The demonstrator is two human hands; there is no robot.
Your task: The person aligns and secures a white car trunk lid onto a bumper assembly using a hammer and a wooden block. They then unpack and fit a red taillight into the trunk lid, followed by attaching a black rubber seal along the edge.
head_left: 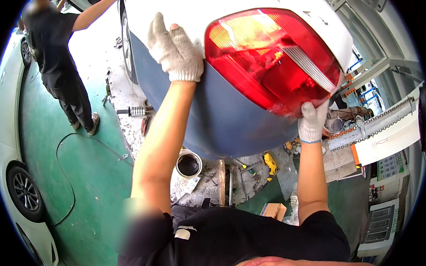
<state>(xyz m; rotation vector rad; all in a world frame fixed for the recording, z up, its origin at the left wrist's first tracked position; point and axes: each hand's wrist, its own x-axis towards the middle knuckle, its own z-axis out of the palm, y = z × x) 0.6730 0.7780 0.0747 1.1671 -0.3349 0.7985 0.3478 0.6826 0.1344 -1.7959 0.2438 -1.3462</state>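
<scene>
A white car body [208, 4] with a blue-grey bumper panel [231, 118] fills the upper middle. A large red tail light [271, 60] sits at its corner. My left hand [175, 50], in a grey knit glove, presses flat on the body just left of the tail light, fingers pointing up. My right hand [312, 122], also gloved, grips the lower right edge of the tail light from below. Both my forearms reach up from the lower edge.
Another person in black [60, 68] stands at the upper left, arm raised to the car. A second white car [18, 186] lines the left edge on green floor. Below lie a round can [189, 164], a yellow tool [270, 164], a cardboard box [273, 209] and a metal cylinder [137, 111].
</scene>
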